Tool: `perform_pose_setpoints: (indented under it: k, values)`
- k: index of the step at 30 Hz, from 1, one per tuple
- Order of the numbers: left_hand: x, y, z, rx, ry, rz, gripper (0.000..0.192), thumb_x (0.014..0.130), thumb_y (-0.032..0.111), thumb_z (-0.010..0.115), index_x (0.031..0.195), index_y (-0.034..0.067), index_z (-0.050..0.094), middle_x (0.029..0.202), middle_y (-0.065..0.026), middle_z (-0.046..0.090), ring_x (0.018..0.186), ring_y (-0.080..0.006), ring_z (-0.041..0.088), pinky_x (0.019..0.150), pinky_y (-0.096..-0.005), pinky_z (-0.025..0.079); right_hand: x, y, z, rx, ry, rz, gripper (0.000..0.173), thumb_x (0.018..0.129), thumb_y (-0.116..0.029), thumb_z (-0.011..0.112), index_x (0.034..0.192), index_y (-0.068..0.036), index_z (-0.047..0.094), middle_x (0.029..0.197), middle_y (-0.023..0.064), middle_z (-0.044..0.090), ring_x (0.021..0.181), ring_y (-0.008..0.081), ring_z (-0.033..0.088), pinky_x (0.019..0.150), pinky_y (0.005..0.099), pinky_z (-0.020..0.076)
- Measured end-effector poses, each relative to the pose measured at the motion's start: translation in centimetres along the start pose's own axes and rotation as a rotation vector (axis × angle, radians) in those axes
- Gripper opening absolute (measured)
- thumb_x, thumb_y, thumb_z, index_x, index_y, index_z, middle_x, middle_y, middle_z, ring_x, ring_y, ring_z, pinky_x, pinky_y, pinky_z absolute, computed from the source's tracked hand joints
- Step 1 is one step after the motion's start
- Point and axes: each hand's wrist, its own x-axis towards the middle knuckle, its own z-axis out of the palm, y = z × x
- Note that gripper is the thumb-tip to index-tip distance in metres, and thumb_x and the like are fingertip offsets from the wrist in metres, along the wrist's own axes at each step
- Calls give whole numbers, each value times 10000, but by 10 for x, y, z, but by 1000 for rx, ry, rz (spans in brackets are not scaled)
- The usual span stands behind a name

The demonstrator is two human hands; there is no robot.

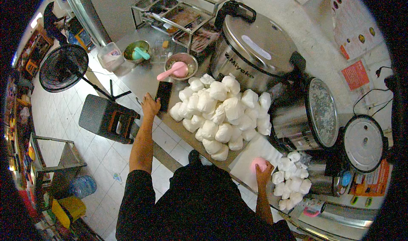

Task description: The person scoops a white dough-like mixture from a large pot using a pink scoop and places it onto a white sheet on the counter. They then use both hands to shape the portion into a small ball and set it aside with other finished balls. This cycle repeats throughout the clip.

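Observation:
My left hand (150, 106) rests at the front edge of the steel table (130, 78), its thumb side against or right beside a black smartphone (164, 96). It holds nothing. To the right, my right hand (265, 173) grips a pink rounded object (258, 163), perhaps a small bowl, over a stack of white paper sheets (247, 156). Whether anything lies under the pink object is hidden. Between my hands is a large heap of white paper-wrapped bundles (220, 110). A smaller pile of similar bundles (291, 180) lies just beyond my right hand.
Behind the heap stand a large Miyako cooker (251, 46) and an open pot of rice (323, 113). Metal bowls hold a pink scoop (178, 70) and a green scoop (140, 53). A tray rack (191, 24) is at the back. On the floor left are a fan (65, 67) and a speaker (105, 118).

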Motion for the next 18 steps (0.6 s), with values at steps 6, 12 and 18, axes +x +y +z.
perform_pose_setpoints:
  k: [6, 12, 18]
  values:
    - [1, -3, -1, 43, -10, 21, 769, 827, 460, 532, 1343, -52, 282, 1334, -255, 397, 1247, -411, 366, 1004, -573, 286, 0, 2, 1, 27, 3, -5, 565, 693, -209, 767, 1140, -22, 477, 1091, 169, 480, 1023, 337, 476, 879, 409, 418]
    - [3, -6, 1, 8, 23, 40, 729, 818, 476, 546, 1299, -27, 328, 1244, -260, 459, 1154, -434, 445, 939, -579, 349, 0, 5, 3, -4, 34, -50, 573, 695, -236, 770, 1134, -12, 479, 1082, 170, 486, 1010, 342, 479, 871, 416, 422]
    - [1, -1, -8, -34, -119, -10, 764, 831, 457, 505, 1351, -60, 291, 1401, -241, 323, 1304, -386, 300, 1025, -596, 240, -1, 11, 5, -24, 21, -39, 587, 704, -265, 766, 1148, -24, 467, 1095, 172, 484, 1014, 351, 478, 863, 427, 432]
